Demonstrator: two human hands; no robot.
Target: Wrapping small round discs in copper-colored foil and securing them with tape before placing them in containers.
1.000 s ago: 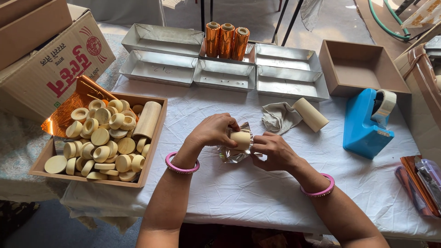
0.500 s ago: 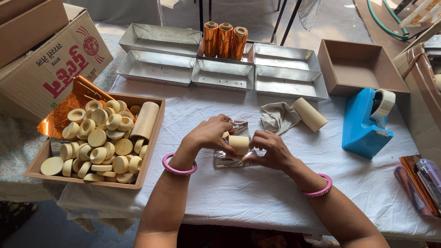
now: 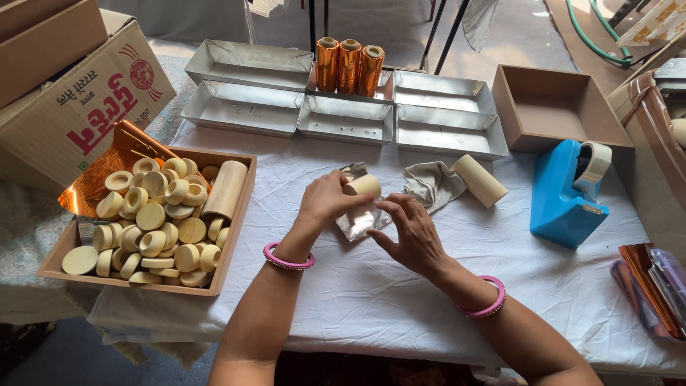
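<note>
The left hand grips a small pale cylinder, fingers curled over its near end so that only the far end shows past the fingertips. The right hand rests just beside it, thumb and forefinger pinched on a sheet of silver foil that lies under both hands; how much foil wraps the cylinder is hidden by the left fingers, and a crumpled scrap of it peeks out just beyond the left knuckles. A pink bangle sits on each wrist, and both forearms are cut off by the lower edge. Just beyond the right fingertips lies a grey cloth, with a longer pale tube touching its far side. Well to the left of the left hand is a wooden tray heaped with pale discs and rings, one long tube leaning against its wall; its lower layers cannot be made out. A copper foil sheet sticks out behind the tray, partly covered by it. Far beyond the fingers stand metal trays and three copper rolls. To the right of the right hand sits a blue tape dispenser, and past it an empty brown box. Cardboard boxes at the left and coloured sheets at the right are cut off by the edges.
</note>
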